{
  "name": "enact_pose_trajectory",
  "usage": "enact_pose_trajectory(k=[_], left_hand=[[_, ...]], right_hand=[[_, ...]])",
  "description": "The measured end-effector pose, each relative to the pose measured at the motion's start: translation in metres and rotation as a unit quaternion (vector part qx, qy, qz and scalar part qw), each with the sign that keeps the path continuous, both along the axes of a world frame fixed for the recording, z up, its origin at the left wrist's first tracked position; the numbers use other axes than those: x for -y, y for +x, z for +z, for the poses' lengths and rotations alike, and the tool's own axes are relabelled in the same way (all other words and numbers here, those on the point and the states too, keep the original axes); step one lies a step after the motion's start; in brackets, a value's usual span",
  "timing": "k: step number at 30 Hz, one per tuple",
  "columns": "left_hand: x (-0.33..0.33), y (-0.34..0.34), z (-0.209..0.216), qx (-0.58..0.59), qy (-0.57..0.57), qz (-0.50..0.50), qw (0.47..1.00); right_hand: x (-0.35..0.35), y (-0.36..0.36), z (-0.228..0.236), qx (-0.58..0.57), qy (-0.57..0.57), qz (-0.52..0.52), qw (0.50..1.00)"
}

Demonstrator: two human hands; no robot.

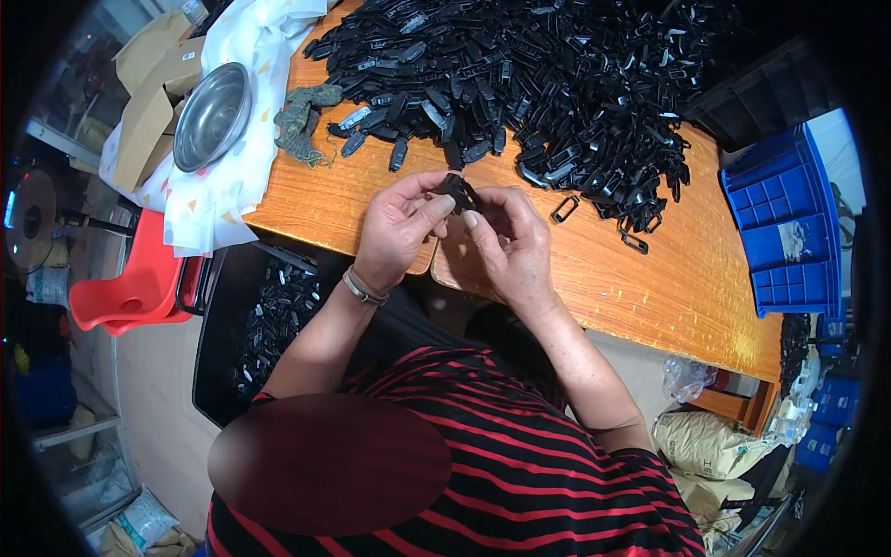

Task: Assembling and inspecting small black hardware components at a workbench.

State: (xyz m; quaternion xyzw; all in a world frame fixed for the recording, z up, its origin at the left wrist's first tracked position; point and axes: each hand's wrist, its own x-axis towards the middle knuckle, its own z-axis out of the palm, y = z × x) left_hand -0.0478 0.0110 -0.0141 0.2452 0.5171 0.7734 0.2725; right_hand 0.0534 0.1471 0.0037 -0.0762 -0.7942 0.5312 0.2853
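Between my two hands, over the table's near edge, is a small black plastic part (457, 193). My left hand (401, 226) pinches it from the left, thumb laid across it. From the other side, the thumb and fingers of my right hand (512, 243) close on it too; its exact shape is partly hidden by my fingertips. Just beyond lies a large heap of similar black plastic parts (483, 74), some solid and elongated, some open frames. A loose black frame (565, 209) rests right of my right hand.
The wooden table (650, 288) carries the heap. Left of it are a dark crumpled cloth (302, 121) and a metal bowl (213, 117) on a patterned sheet. A black bin (223, 334) holding more parts stands below left, near a red chair (139, 288). A blue crate (789, 223) sits at the right.
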Motion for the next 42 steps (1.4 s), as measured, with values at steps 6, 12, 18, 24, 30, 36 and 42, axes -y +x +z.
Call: enact_pose_trajectory(k=[6,12,18,24,30,36,42], left_hand=[[-0.001,0.008,-0.005,-0.011,-0.018,0.01,1.0],[-0.007,0.028,-0.001,-0.065,-0.032,0.066,0.995],[-0.004,0.034,-0.004,-0.019,-0.053,0.025,0.998],[-0.002,0.031,0.015,-0.009,-0.046,-0.052,0.998],[0.02,0.03,0.02,0.005,-0.103,-0.043,0.994],[0.12,-0.014,0.061,-0.378,-0.522,-0.183,0.742],[0.093,-0.037,0.058,-0.46,-0.437,0.096,0.767]], right_hand=[[-0.001,0.002,-0.003,-0.029,0.087,-0.01,0.996],[0.01,0.007,-0.005,-0.017,0.165,-0.033,0.986],[0.014,0.012,-0.009,-0.011,0.171,-0.093,0.981],[0.029,0.015,-0.007,0.067,0.065,0.01,0.996],[0.037,0.015,-0.006,0.071,0.04,0.091,0.993],[-0.044,0.041,0.003,0.067,0.26,0.087,0.959],[-0.108,0.055,0.023,0.183,0.44,-0.046,0.878]])
